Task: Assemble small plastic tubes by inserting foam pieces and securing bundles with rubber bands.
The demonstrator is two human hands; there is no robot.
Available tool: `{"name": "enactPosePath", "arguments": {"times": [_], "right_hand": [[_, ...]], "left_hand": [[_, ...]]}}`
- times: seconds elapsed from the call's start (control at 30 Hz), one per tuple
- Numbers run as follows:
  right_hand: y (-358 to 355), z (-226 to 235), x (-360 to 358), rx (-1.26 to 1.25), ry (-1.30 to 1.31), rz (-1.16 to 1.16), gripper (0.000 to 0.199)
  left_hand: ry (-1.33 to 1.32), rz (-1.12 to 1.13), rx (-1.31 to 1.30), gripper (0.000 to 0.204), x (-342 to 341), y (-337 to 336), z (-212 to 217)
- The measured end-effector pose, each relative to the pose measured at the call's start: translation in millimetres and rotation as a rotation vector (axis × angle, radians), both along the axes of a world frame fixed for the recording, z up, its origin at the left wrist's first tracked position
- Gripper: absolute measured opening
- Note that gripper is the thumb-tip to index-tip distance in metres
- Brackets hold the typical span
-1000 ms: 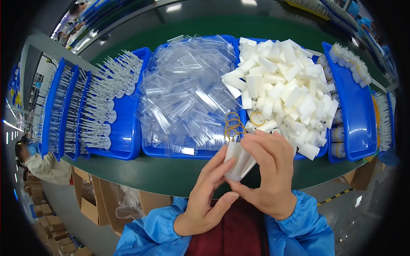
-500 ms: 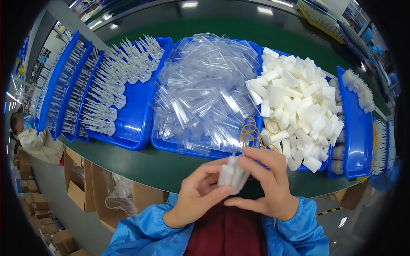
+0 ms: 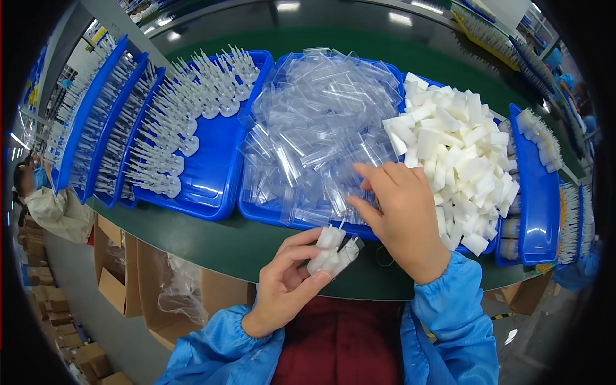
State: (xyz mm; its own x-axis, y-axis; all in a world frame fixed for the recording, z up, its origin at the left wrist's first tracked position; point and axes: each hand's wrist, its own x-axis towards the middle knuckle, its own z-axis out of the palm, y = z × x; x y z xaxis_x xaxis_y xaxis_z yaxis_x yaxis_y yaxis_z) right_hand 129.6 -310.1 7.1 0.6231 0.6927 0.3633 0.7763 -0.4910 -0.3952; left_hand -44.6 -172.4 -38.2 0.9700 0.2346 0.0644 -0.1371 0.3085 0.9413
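My left hand point(image 3: 287, 287) is closed around a small white assembly point(image 3: 333, 255) with blocky, foam-like pieces and a thin pin sticking up from it. A bit of clear film seems to sit at its right side. My right hand point(image 3: 405, 215) hangs over the near right part of a heap of clear plastic sleeves point(image 3: 321, 115), thumb and forefinger apart, with nothing plainly between them. The sleeves fill a blue bin point(image 3: 282, 217) in the middle. Its other fingers are partly hidden behind the forefinger.
White foam pieces point(image 3: 459, 141) are heaped in a blue bin right of the sleeves. At the left, a blue tray point(image 3: 208, 179) holds white pronged parts point(image 3: 160, 147), beside more tilted trays. A blue tray point(image 3: 539, 212) stands at far right. Cardboard boxes point(image 3: 122, 282) lie below the green table's point(image 3: 173, 237) edge.
My right hand has left the white assembly and moved up and right over the sleeves. My left hand keeps the assembly, slightly lower left. The yellow rubber bands near my right fingers no longer show there.
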Motion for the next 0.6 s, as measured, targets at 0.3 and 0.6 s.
{"name": "enactPosePath", "arguments": {"times": [0.3,0.6], "right_hand": [[0,-6,2,0.177,0.378,-0.022,0.028],[-13,18,-12,0.565,0.756,-0.122,0.046]], "left_hand": [[0.004,-0.035,0.021,0.032,7,-6,-3],[0.002,-0.012,0.071,0.031,9,-14,9]]}}
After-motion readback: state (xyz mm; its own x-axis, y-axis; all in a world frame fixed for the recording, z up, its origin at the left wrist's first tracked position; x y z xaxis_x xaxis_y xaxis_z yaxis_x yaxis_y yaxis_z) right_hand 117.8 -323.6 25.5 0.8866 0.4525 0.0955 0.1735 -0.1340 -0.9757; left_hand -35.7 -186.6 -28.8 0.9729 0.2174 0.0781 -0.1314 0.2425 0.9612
